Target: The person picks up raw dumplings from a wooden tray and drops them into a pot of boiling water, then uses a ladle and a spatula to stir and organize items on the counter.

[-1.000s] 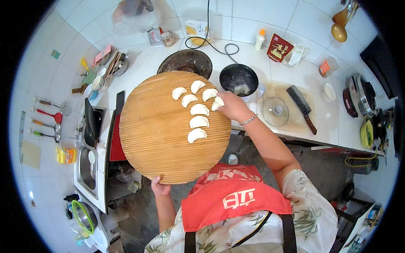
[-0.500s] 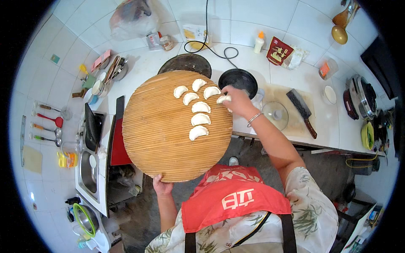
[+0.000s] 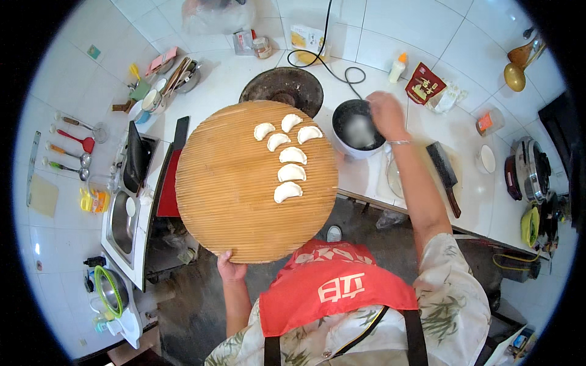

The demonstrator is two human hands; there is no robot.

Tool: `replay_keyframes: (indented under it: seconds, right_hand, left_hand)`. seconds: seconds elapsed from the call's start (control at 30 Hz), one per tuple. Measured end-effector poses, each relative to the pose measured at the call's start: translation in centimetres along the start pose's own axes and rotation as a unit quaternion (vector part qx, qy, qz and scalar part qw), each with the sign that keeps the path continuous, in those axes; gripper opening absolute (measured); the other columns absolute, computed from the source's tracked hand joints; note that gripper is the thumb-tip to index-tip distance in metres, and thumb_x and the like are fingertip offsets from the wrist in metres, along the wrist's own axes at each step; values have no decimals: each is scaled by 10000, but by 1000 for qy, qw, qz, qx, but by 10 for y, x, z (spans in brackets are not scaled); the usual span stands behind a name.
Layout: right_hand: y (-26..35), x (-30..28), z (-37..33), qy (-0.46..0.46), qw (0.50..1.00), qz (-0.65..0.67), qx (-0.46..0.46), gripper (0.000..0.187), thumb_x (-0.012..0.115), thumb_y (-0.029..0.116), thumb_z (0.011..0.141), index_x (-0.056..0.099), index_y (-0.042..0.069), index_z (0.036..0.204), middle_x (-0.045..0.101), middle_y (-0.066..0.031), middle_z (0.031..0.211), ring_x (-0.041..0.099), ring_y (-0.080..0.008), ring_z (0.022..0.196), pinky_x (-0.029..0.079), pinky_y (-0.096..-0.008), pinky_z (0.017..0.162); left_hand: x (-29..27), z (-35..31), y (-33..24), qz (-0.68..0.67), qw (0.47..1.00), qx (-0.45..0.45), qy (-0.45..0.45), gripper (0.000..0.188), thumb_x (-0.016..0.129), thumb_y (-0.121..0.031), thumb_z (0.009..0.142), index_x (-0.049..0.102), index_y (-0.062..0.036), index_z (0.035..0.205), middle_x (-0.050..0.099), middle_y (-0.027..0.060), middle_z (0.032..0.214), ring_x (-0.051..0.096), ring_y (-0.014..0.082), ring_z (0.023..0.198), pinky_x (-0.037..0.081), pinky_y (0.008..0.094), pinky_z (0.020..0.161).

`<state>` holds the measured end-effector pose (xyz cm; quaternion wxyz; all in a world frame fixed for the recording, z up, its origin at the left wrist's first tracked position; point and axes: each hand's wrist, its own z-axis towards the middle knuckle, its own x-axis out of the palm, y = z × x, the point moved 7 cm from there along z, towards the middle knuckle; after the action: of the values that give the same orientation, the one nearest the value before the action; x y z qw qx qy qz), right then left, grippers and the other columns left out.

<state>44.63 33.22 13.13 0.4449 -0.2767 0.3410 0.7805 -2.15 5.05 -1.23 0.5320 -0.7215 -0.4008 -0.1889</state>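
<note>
My left hand (image 3: 232, 267) grips the near edge of a large round ridged wooden board (image 3: 238, 195), thumb on top. Several white crescent dumplings (image 3: 292, 155) lie on the board's right half, most of them in a rough column. Beyond the board's right edge stands a small pot (image 3: 358, 150), dark inside and pale outside, with a blurred whitish patch in it. Over the pot's right rim is my right hand (image 3: 388, 114), smeared by motion. Its fingers are hidden, so I cannot see whether anything is in them.
A dark round pan-like cover (image 3: 282, 86) sits behind the board. Right of the pot are a clear glass lid (image 3: 395, 177) and a cleaver (image 3: 443, 174) on a cutting board. A black cord (image 3: 329, 36) runs down behind the pot. The sink (image 3: 122, 222) is at the left.
My right hand has moved right and away from the board's edge to the pot. The dumpling it held is gone from the board. The pot's inside shows more now. My left hand still holds the board.
</note>
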Motion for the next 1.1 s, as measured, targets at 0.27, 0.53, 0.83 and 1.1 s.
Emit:
replay_keyframes:
  seconds: [0.27, 0.53, 0.83, 1.1]
  right_hand:
    - [55, -62, -37, 8, 951, 203, 232, 126, 579, 113, 788, 619, 40, 883, 620, -104, 876, 561, -280, 876, 446, -375, 762]
    - [134, 42, -18, 141, 983, 115, -11, 251, 563, 110, 770, 584, 45, 1011, 565, -126, 1044, 514, -299, 993, 414, -400, 849]
    - [108, 68, -10, 286, 948, 103, 98, 251, 560, 101, 762, 581, 74, 1010, 541, -141, 943, 546, -325, 904, 443, -414, 795]
    - [106, 92, 12, 315, 942, 84, 78, 304, 581, 123, 754, 541, 65, 1049, 516, -138, 1056, 552, -318, 940, 448, -381, 818]
  left_hand:
    - [-1, 17, -8, -18, 998, -59, 23, 614, 596, -139, 644, 433, -41, 1228, 535, 114, 1173, 511, 299, 1075, 420, 447, 921]
    - [27, 25, -30, -19, 995, -63, 75, 635, 613, -68, 641, 414, -19, 1242, 524, 132, 1182, 502, 303, 1090, 404, 434, 947]
    - [34, 29, -38, 2, 997, -54, 59, 649, 610, -67, 637, 398, 7, 1246, 516, 150, 1193, 505, 314, 1086, 409, 438, 941]
    - [44, 36, -50, 21, 996, -61, 58, 672, 597, -82, 614, 394, -5, 1250, 517, 156, 1188, 510, 318, 1074, 429, 439, 920]
